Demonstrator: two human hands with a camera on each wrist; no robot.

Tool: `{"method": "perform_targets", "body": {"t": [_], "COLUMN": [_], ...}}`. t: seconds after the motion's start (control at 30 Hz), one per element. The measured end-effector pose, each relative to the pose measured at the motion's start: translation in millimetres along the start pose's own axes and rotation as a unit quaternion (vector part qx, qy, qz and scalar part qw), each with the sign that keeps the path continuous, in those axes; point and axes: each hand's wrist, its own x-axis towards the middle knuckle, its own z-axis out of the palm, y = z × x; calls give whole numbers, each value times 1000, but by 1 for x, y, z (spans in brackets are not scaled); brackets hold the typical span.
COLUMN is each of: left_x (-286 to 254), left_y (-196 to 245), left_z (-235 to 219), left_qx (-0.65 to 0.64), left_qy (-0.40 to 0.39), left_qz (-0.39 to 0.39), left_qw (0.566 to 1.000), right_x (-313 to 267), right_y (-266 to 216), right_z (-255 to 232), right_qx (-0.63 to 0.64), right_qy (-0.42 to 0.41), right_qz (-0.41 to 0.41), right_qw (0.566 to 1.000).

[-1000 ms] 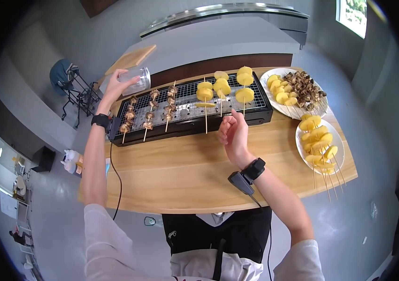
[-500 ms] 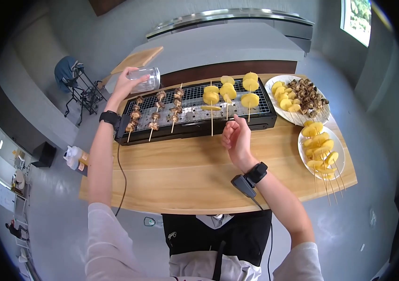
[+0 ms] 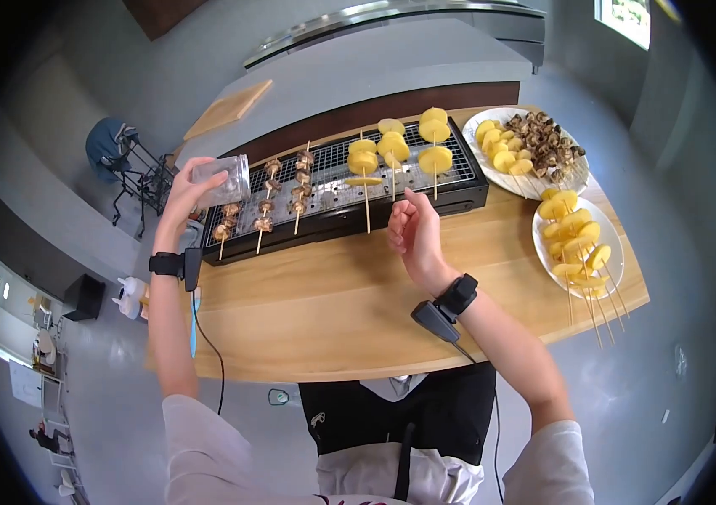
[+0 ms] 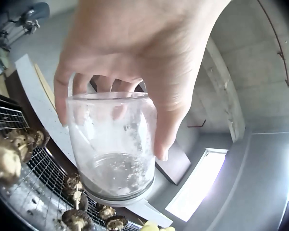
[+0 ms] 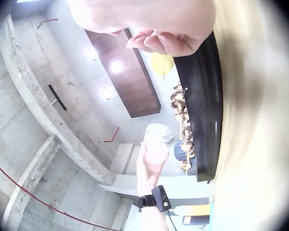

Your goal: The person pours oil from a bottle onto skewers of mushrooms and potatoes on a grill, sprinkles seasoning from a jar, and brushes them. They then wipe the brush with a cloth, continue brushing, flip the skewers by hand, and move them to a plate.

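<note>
My left hand (image 3: 181, 195) grips a clear jar (image 3: 225, 181), tilted on its side above the left end of the black grill (image 3: 324, 229), over a mushroom skewer. White grains cling inside the jar (image 4: 113, 144) in the left wrist view, where the fingers and thumb of the left hand (image 4: 135, 48) span its upper end. Other mushroom skewers (image 3: 265, 206) lie just right of it. My right hand (image 3: 417, 236) hangs by the grill's front edge, fingers loosely curled and holding nothing, close to the potato skewers (image 3: 364, 160) on the mesh.
An oval plate (image 3: 480, 126) with potato slices and mushrooms stands right of the grill. Nearer stands a plate (image 3: 613, 269) of potato skewers, sticks past the table edge. Bottles (image 3: 131, 296) are at the left, a board (image 3: 228, 109) behind. A cable (image 3: 208, 332) hangs from the left wrist.
My left hand and the jar have moved from the grill's back left corner toward me, over its left end. The right hand has stayed by the front edge. The head view has shifted slightly.
</note>
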Motion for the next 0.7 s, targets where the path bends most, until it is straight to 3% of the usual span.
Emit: {"method": "perform_targets", "body": {"t": [0.1, 0.2, 0.3, 0.47, 0.7], "left_x": [-20, -41, -34, -42, -33], "left_y": [9, 37, 17, 24, 27], "left_z": [-6, -6, -2, 1, 7], "left_qx": [-143, -198, -86, -140, -76], "left_qy": [64, 25, 8, -6, 1], "left_qz": [-67, -96, -64, -69, -54], "left_qw": [985, 975, 994, 988, 996], "right_x": [0, -1, -3, -1, -4], "right_y": [3, 6, 8, 6, 6], "right_z": [1, 4, 4, 2, 6], "right_qx": [-13, -12, -44, -38, -50], "right_qy": [-13, 21, 12, 11, 12], "right_qz": [21, 34, 24, 18, 16], "right_qw": [1000, 999, 999, 999, 999]}}
